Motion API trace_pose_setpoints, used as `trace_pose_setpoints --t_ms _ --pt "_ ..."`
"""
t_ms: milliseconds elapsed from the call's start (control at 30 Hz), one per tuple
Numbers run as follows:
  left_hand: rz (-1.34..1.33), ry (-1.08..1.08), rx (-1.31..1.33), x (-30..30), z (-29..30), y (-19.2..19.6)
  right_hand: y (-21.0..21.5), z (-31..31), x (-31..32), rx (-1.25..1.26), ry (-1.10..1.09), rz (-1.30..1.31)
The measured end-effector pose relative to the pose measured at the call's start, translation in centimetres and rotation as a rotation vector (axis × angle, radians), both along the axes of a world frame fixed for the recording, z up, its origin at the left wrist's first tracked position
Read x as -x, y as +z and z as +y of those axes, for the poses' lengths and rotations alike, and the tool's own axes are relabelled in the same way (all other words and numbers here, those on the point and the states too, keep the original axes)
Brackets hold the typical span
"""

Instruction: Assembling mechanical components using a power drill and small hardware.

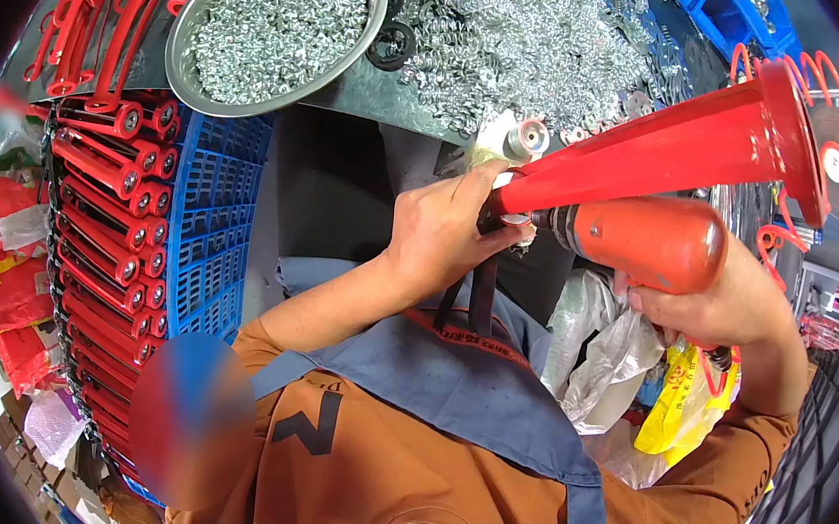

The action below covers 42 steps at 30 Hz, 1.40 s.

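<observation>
The left hand [442,229] had its fingers clamped round the narrow end of a long red plastic cone [669,149] just below the cluttered metal worktop [374,93], while the right hand [725,304] gripped an orange power screwdriver [641,240] touching that end.

A round metal bowl [194,13] holds small silver fasteners [279,22]. Beside it, a blue crate [209,214] carries stacked red tubes [104,214]. Plastic bags [603,353] hang below.

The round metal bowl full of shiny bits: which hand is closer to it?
Left. The left hand, gripping the narrow end of the red cone, sits just below and right of the metal bowl. The right hand, holding the orange power driver, is much farther right.
</observation>
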State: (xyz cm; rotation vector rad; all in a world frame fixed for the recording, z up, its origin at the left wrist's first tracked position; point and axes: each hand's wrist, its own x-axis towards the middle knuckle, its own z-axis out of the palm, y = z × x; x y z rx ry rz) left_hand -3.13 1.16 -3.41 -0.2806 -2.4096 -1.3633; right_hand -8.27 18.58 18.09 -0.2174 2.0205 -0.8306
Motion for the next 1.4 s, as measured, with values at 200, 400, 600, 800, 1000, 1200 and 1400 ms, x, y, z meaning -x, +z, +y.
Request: trace_pose_setpoints --t_ms 200,400,600,800,1000,1200,1400 --pt "0.107 0.011 -0.032 0.4 0.4 -0.9 0.8 -1.8 1.3 -0.216 0.077 -0.024" --pt "-0.042 -0.113 -0.016 0.8 -1.7 1.6 4.7 6.8 -2.8 0.142 -0.219 0.235" --pt "0.405 0.5 0.412 4.8 -12.7 7.5 -2.5 20.1 -1.0 -0.589 0.081 0.906" --pt "0.396 0.244 0.329 4.0 -8.5 7.9 -13.8 30.6 2.5 -1.062 0.15 1.139" --pt "0.054 -0.724 -0.618 4.6 -1.8 5.4 -13.8 16.5 -2.1 -0.346 -0.103 1.571" --pt "-0.036 -0.689 -0.945 7.8 1.3 3.5 -24.2 -0.8 -7.8 0.829 -0.754 -0.274" --pt "-0.213 -0.837 -0.769 6.6 -1.0 -0.2 -26.8 -6.5 -7.6 1.234 -0.879 0.296"
